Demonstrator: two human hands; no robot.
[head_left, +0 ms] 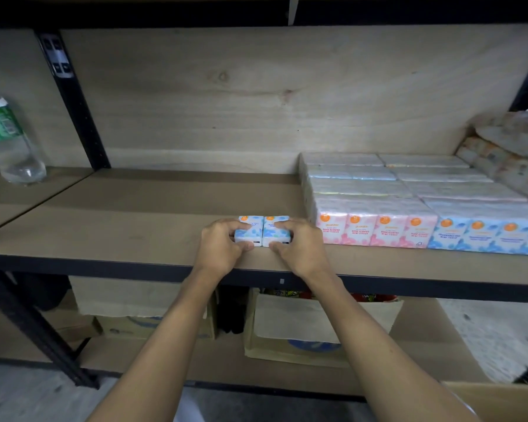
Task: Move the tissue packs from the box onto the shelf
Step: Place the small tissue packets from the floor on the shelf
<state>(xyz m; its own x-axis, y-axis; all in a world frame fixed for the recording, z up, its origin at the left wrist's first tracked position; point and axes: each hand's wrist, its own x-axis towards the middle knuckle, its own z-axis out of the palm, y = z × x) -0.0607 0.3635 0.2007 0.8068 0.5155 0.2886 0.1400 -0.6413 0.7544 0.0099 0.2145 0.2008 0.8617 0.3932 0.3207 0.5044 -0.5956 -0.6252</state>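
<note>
Two small blue-and-white tissue packs stand side by side near the front edge of the wooden shelf (134,220). My left hand (223,246) grips the left tissue pack (247,231), thumb in front and fingers over its top. My right hand (299,246) holds the right tissue pack (272,233) the same way. To their right stand rows of pink tissue packs (375,229) and blue tissue packs (482,236), reaching back to the shelf's rear wall. A corner of the cardboard box (500,400) shows at the bottom right.
A clear plastic bottle with a green label (9,141) stands on the neighbouring shelf at left. Wrapped bundles (506,150) are piled at the far right. Cartons and bags (305,324) fill the lower shelf. Black metal uprights (73,99) frame the bay.
</note>
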